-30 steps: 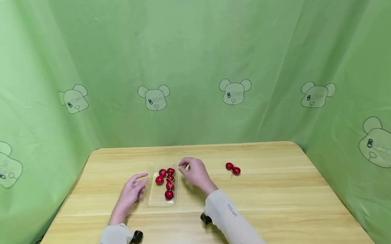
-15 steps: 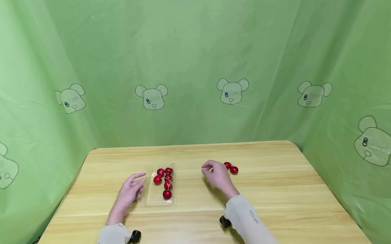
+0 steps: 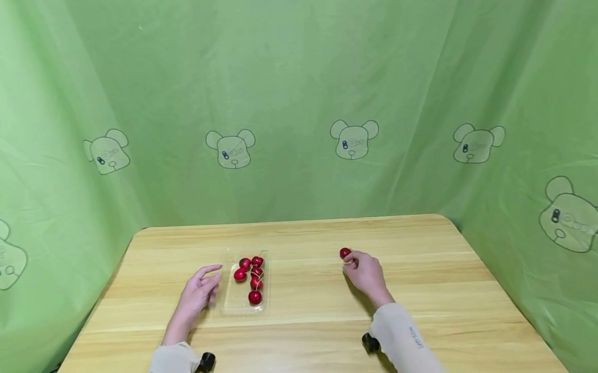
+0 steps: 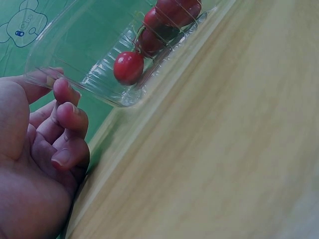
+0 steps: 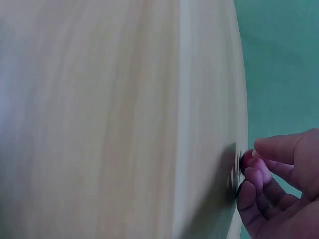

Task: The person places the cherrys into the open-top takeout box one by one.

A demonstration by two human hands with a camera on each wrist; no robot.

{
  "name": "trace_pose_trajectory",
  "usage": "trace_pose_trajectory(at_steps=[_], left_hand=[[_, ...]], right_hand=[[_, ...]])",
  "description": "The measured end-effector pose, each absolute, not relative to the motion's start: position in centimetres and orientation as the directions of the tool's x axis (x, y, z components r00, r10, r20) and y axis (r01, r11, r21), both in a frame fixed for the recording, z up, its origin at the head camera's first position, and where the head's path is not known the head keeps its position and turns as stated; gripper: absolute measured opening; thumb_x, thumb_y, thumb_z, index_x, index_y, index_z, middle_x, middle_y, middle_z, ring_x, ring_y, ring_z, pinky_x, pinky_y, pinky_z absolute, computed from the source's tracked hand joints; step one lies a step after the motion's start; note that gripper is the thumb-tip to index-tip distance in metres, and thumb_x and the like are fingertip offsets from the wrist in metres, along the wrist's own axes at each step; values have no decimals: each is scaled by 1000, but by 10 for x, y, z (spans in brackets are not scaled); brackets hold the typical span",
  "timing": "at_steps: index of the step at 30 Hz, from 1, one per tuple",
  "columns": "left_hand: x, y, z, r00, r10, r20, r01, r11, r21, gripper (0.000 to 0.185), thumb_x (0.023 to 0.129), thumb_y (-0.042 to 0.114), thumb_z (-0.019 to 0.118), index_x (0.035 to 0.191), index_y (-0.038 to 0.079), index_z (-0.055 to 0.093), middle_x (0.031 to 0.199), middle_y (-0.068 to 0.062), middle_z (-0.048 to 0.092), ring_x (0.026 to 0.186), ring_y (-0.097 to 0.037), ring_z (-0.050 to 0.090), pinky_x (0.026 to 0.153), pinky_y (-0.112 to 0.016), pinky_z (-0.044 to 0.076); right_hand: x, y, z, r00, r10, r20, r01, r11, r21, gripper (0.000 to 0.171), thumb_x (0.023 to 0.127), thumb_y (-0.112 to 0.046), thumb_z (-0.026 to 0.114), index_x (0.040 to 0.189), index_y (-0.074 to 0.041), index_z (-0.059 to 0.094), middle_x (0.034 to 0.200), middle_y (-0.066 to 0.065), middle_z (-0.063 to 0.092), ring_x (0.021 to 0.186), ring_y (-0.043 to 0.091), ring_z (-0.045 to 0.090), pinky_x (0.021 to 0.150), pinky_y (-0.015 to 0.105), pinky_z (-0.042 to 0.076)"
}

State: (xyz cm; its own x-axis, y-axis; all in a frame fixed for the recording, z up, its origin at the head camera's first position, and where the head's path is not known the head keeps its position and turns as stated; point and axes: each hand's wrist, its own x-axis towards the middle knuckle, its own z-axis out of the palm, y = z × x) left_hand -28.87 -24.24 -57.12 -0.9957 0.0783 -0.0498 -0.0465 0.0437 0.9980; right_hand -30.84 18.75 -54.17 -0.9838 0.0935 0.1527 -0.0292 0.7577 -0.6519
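A clear plastic box [image 3: 236, 301] on the table holds several red cherries [image 3: 255, 297] with stems, most of them in a row along its right side. My left hand [image 3: 196, 297] is at the box's left side, fingers loosely bent. Seen from the left wrist, the fingertips [image 4: 72, 117] lie right at the clear wall. To the right, my right hand [image 3: 366, 276] is down at the loose cherries, thumb and fingers closed around one. A red cherry [image 5: 246, 162] shows at these fingertips in the right wrist view. Another cherry [image 3: 344, 253] shows just beyond them; the hand hides the rest.
The wooden table [image 3: 312, 349] has rounded far corners. A green curtain [image 3: 299, 192] with bear-head prints surrounds its back and sides. Black wrist cameras [image 3: 206, 362] sit at both light-coloured sleeves.
My right hand has moved right, from beside the box to the two loose cherries, and its fingers have closed there. The left hand has stayed beside the box.
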Motion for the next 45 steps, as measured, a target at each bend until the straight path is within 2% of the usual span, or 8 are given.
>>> trace_pose_trajectory(at_steps=[8,19,24,30,34,39,45], left_hand=[[-289,-244,-571,-996,75,-51,-47,53,997,44,107,28,59,146,9,52,77,-2,57,58,-8,48,50,-19,39],[-291,-244,-570,-996,72,-55,-50,69,996,45,106,27,60,147,8,52,77,-2,58,58,-8,49,51,-19,40],[-290,-245,-570,-995,75,-62,-57,64,996,46,106,26,60,147,7,51,78,-2,59,59,-8,49,51,-19,40],[-290,-245,-570,-995,74,-62,-57,74,996,47,107,27,60,147,6,51,77,0,59,58,-7,49,51,-19,40],[-291,-245,-571,-995,74,-65,-60,64,996,47,106,27,60,147,6,51,76,0,58,58,-7,48,51,-19,40],[-291,-245,-571,-995,83,-61,-57,57,997,47,106,27,60,147,6,51,76,0,58,58,-7,49,51,-19,40],[-291,-245,-572,-995,85,-59,-54,63,997,47,107,28,59,148,6,50,76,0,58,58,-7,49,51,-19,40]], right_hand=[[-311,203,-546,-980,130,148,9,779,-627,17,87,-8,72,103,-4,76,85,7,71,78,21,63,73,38,50],[-312,213,-547,-978,166,124,55,783,-620,15,87,-8,73,101,-3,75,88,8,70,83,25,63,82,45,51],[-314,218,-548,-976,185,116,75,783,-618,11,86,-9,74,96,-4,73,88,9,70,83,26,62,80,44,49],[-316,221,-548,-970,219,103,106,764,-636,16,86,-12,77,95,-2,67,86,10,67,79,26,61,73,39,46],[-317,221,-547,-968,230,98,117,762,-637,18,86,-14,78,96,-2,69,89,11,71,82,27,64,75,41,48],[-319,220,-546,-966,241,98,130,773,-621,13,89,-14,74,94,-3,72,93,14,74,85,32,66,80,48,50],[-322,219,-546,-960,257,114,138,784,-605,9,91,-11,68,87,-4,74,90,14,74,85,32,66,81,49,52]])
